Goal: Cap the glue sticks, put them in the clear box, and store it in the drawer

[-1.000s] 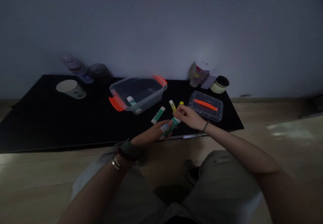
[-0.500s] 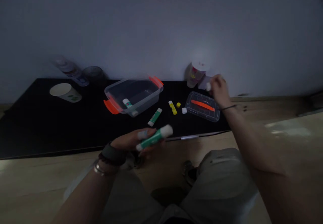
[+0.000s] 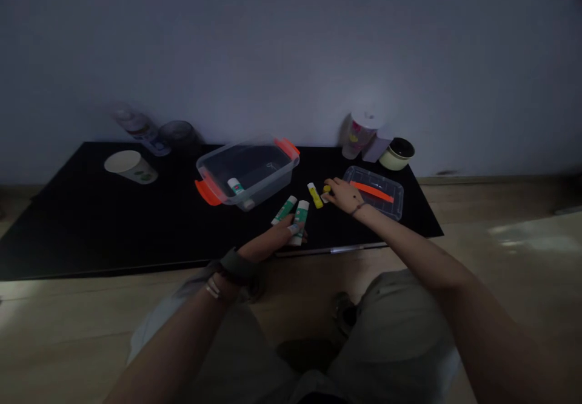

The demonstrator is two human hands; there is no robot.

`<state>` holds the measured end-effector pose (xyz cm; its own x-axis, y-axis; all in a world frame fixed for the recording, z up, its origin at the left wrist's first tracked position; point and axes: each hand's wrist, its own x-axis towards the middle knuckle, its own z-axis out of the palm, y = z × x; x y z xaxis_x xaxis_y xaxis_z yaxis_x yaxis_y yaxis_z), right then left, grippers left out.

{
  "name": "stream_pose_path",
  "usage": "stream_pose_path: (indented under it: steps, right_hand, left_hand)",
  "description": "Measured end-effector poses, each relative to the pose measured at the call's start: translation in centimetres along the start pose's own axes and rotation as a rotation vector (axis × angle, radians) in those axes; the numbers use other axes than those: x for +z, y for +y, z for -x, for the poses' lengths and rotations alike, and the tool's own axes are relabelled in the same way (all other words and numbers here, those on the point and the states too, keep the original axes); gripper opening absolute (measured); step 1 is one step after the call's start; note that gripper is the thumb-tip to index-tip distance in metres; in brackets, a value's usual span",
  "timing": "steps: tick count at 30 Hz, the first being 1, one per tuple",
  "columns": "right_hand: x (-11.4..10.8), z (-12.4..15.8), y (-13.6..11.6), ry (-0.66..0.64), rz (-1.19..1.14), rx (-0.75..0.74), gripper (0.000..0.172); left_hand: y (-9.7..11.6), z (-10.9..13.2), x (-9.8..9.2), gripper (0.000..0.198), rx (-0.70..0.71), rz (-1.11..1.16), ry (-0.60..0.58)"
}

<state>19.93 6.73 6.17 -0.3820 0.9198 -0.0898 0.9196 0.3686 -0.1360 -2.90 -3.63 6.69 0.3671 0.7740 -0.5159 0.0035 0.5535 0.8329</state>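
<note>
the left hand (image 3: pixel 275 238) has come down to the front of the black tabletop (image 3: pixel 113 228), gripping a white-ended green glue stick (image 3: pixel 301 215); half a second ago that stick was up over the edge. now it lies alongside a second green-and-white glue stick (image 3: pixel 284 209), though whether it actually rests there i can't tell. and here's the right hand (image 3: pixel 346 197), back from the far right, where it held something small and white! its fingers curl down over a little round yellow cap (image 3: pixel 327 189) and a small white piece (image 3: pixel 324 198); whether they pinch either one, i can't tell from here. so both hands are low and close again, the small parts gathered between them, i'd judge. just left of those fingers, a slim yellow tube (image 3: pixel 315 196), untouched. farther out, the clear plastic container with orange clips (image 3: pixel 277 184) holds its lone green stick (image 3: pixel 236 187), as it did. off right, the flat clear plastic lid with an orange handle (image 3: pixel 394 205) sits partly behind the wrist.
</note>
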Motion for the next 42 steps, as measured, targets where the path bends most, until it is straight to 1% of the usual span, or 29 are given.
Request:
stream_pose_path:
  steps: [1, 2, 3, 4, 6, 7, 8, 9, 10, 12, 13, 16, 17, 18, 20, 23, 25, 27, 28, 29, 31, 32, 33, 34, 35, 36, 38, 40, 42]
  right_hand:
    - [-0.4, 0.0, -0.2, 0.037, -0.051, 0.008, 0.033]
    - [-0.8, 0.1, -0.6, 0.045, -0.122, 0.014, 0.030]
    - [-1.1, 0.3, -1.2, 0.005, -0.210, 0.015, 0.030]
    - [-1.2, 0.7, -2.0, -0.088, -0.307, 0.008, 0.034]
    - [-1.1, 1.5, -3.6, -0.346, -0.492, -0.026, 0.043]
    - [-0.8, 1.9, -4.4, -0.446, -0.559, -0.042, 0.044]
    - [-0.6, 2.2, -5.0, -0.503, -0.602, -0.052, 0.044]
    - [-0.3, 2.4, -5.3, -0.510, -0.620, -0.056, 0.043]
    - [-0.2, 2.4, -5.4, -0.476, -0.610, -0.054, 0.041]
    - [-0.5, 1.7, -4.6, -0.361, -0.517, -0.041, 0.038]
    - [-0.9, 1.1, -3.8, -0.293, -0.438, -0.022, 0.036]
    - [-2.7, -1.5, -1.0, -0.060, -0.113, 0.120, 0.037]
    - [-3.2, -2.5, -0.1, -0.015, -0.006, 0.176, 0.038]
    - [-3.5, -3.5, 0.5, -0.004, 0.081, 0.221, 0.039]
    - [-3.3, -5.2, 1.3, -0.060, 0.188, 0.266, 0.040]
    - [-1.9, -6.9, 1.1, -0.206, 0.226, 0.266, 0.037]
    - [-1.0, -7.6, 0.7, -0.262, 0.229, 0.257, 0.035]
    - [-1.0, -8.2, 0.1, -0.276, 0.237, 0.246, 0.036]
    - [-1.5, -8.4, -0.2, -0.245, 0.235, 0.238, 0.035]
    - [-2.2, -8.7, -0.8, -0.176, 0.226, 0.224, 0.034]
    - [-4.0, -9.3, -2.5, 0.048, 0.168, 0.161, 0.033]
    - [-5.0, -9.7, -3.8, 0.172, 0.121, 0.102, 0.034]
    - [-5.9, -10.1, -5.4, 0.258, 0.067, 0.025, 0.034]
    - [-6.6, -10.6, -7.3, 0.289, 0.015, -0.079, 0.033]
    - [-7.0, -11.1, -9.3, 0.280, -0.026, -0.177, 0.031]
    - [-7.1, -11.6, -11.5, 0.238, -0.054, -0.268, 0.030]
    - [-6.4, -12.8, -15.7, 0.073, -0.074, -0.407, 0.029]
    - [-4.7, -14.1, -19.1, -0.149, -0.057, -0.434, 0.034]
    - [-2.7, -15.3, -21.5, -0.338, -0.068, -0.435, 0.038]
  left_hand:
    - [-0.2, -0.2, 0.2, 0.048, -0.005, -0.009, 0.006]
    - [-0.4, -0.5, 0.3, 0.048, -0.001, -0.018, 0.006]
    - [-0.7, -0.7, 0.4, 0.050, 0.009, -0.026, 0.001]
    - [-0.9, -1.0, 0.4, 0.052, 0.025, -0.037, 0.000]
    - [-1.4, -1.5, 0.4, 0.058, 0.066, -0.084, 0.021]
    - [-1.6, -1.7, 0.4, 0.063, 0.098, -0.116, 0.033]
    - [-1.8, -1.8, 0.3, 0.068, 0.138, -0.146, 0.031]
    - [-1.9, -1.9, 0.3, 0.075, 0.178, -0.170, 0.009]
    - [-2.0, -1.9, 0.2, 0.081, 0.209, -0.184, -0.027]
    - [-2.0, -1.8, 0.1, 0.090, 0.221, -0.193, -0.096]
    - [-1.9, -1.7, 0.0, 0.092, 0.207, -0.198, -0.108]
    - [-1.6, -1.3, -0.1, 0.085, 0.156, -0.240, -0.073]
    - [-1.4, -1.3, -0.2, 0.079, 0.153, -0.261, -0.060]
    - [-1.2, -1.2, -0.2, 0.073, 0.155, -0.284, -0.054]
    - [-0.8, -1.1, -0.3, 0.062, 0.170, -0.322, -0.049]
    - [-0.3, -1.0, -0.4, 0.053, 0.196, -0.330, -0.063]
    - [-0.1, -0.7, -0.3, 0.051, 0.203, -0.331, -0.076]
    - [0.0, -0.4, -0.3, 0.050, 0.210, -0.344, -0.102]
    - [0.1, -0.2, -0.3, 0.049, 0.211, -0.350, -0.117]
    - [0.1, 0.0, -0.3, 0.048, 0.210, -0.354, -0.131]
    - [0.0, 0.2, -0.3, 0.047, 0.209, -0.355, -0.165]
    - [0.0, 0.2, -0.3, 0.046, 0.209, -0.356, -0.177]
    - [-0.1, 0.1, -0.3, 0.046, 0.213, -0.360, -0.185]
    - [-0.2, 0.0, -0.2, 0.045, 0.219, -0.366, -0.192]
    - [-0.3, -0.1, -0.2, 0.044, 0.231, -0.370, -0.198]
    - [-0.4, -0.2, -0.1, 0.043, 0.248, -0.370, -0.201]
    - [-0.4, -0.2, 0.0, 0.041, 0.307, -0.349, -0.226]
    - [-0.2, 0.0, -0.1, 0.039, 0.387, -0.324, -0.272]
    - [0.1, 0.3, -0.4, 0.037, 0.451, -0.331, -0.279]
